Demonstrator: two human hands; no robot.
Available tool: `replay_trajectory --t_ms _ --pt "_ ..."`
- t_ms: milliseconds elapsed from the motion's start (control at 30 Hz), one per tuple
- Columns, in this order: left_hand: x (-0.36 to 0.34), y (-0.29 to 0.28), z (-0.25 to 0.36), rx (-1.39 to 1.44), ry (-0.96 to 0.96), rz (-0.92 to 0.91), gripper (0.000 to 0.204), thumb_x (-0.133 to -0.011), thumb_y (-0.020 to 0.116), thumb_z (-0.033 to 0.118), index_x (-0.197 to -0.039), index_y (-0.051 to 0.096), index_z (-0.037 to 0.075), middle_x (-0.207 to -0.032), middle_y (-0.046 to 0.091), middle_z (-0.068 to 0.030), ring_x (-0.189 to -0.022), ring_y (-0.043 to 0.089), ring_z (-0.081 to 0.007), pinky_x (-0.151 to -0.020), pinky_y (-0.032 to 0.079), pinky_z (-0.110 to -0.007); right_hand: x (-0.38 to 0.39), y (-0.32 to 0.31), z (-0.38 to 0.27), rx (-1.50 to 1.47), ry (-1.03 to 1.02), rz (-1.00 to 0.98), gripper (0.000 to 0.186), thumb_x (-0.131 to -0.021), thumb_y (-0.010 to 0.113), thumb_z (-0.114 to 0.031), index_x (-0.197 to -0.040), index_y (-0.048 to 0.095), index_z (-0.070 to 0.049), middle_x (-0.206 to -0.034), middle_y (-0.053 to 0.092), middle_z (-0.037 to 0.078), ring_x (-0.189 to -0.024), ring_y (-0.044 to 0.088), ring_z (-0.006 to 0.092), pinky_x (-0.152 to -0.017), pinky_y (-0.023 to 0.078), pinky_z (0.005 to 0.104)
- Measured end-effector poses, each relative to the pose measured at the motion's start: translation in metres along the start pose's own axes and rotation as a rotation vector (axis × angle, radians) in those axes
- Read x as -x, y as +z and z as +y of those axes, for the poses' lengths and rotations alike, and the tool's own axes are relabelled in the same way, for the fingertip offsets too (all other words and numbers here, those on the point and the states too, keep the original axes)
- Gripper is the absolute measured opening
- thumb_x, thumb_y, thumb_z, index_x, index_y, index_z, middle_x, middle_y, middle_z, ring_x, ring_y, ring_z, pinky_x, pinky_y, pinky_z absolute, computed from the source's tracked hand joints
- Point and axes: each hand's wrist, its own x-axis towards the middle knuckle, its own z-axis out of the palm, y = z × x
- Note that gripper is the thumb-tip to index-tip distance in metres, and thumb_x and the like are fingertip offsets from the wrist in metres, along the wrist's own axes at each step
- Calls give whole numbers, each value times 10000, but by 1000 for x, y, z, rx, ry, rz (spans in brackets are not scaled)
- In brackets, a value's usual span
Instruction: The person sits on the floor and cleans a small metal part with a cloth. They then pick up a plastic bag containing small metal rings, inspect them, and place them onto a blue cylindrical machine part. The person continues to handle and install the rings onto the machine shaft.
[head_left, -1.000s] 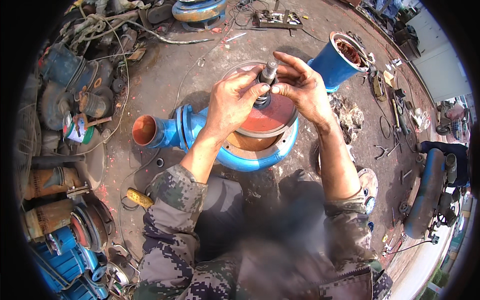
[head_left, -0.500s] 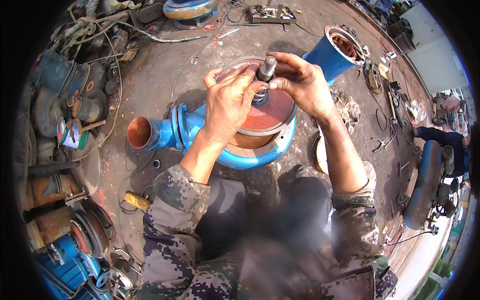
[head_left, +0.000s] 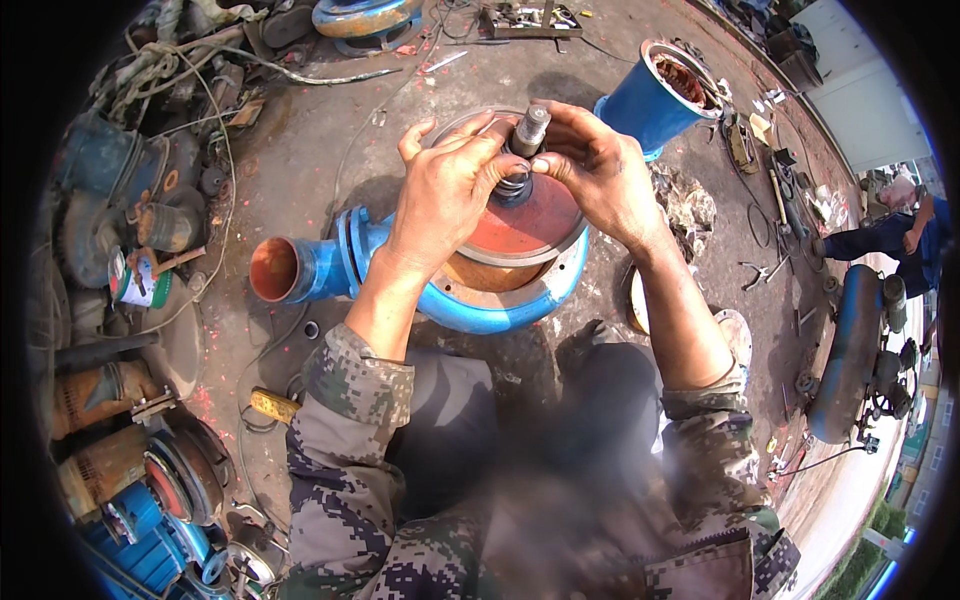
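A blue pump casing [head_left: 500, 318] rests on the ground in front of me, its flanged outlet pipe [head_left: 300, 268] pointing left. A red round plate [head_left: 525, 215] sits over its opening, and a bare metal shaft [head_left: 533, 125] stands up from the middle. Round the shaft sits a dark mechanical seal [head_left: 513, 188] with what looks like a coil spring. My left hand [head_left: 445, 200] grips the seal from the left, thumb pressed against it. From the right, my right hand [head_left: 598, 175] pinches it with the thumb, fingers curled behind the shaft. The far fingertips are partly hidden.
A blue cylinder housing [head_left: 645, 115] stands beyond my right hand. Rusty pump parts [head_left: 165, 220] and hoses crowd the left side. A tool tray [head_left: 530, 22] lies at the far side, hand tools [head_left: 775, 200] to the right. Another person [head_left: 905, 240] works at the right edge.
Both hands stay at the seal, with only small shifts of the thumbs and fingers. The whole view has shifted slightly. At the right edge, more of the other person's arm shows.
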Motion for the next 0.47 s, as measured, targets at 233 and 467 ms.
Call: replay_trajectory --t_ms 233,467 --pt "20 -25 23 220 -428 100 315 -946 764 175 -1225 732 30 -1125 771 -133 -1137 704 -235 -1035 446 -423 -12 -35 -59 458 -179 -87 835 -775 910 -344 -1463 527 -67 -1262 690 161 -1061 732 296 -869 617 394" --pt "51 -25 82 1028 -784 282 216 -1031 679 86 -1219 689 -20 -1126 730 -103 -1027 710 -174 -936 539 -286 -61 -1 -115 1522 -228 -718 636 -765 871 -437 -1304 667 -167 -1106 727 76 -1152 675 274 -973 533 454"
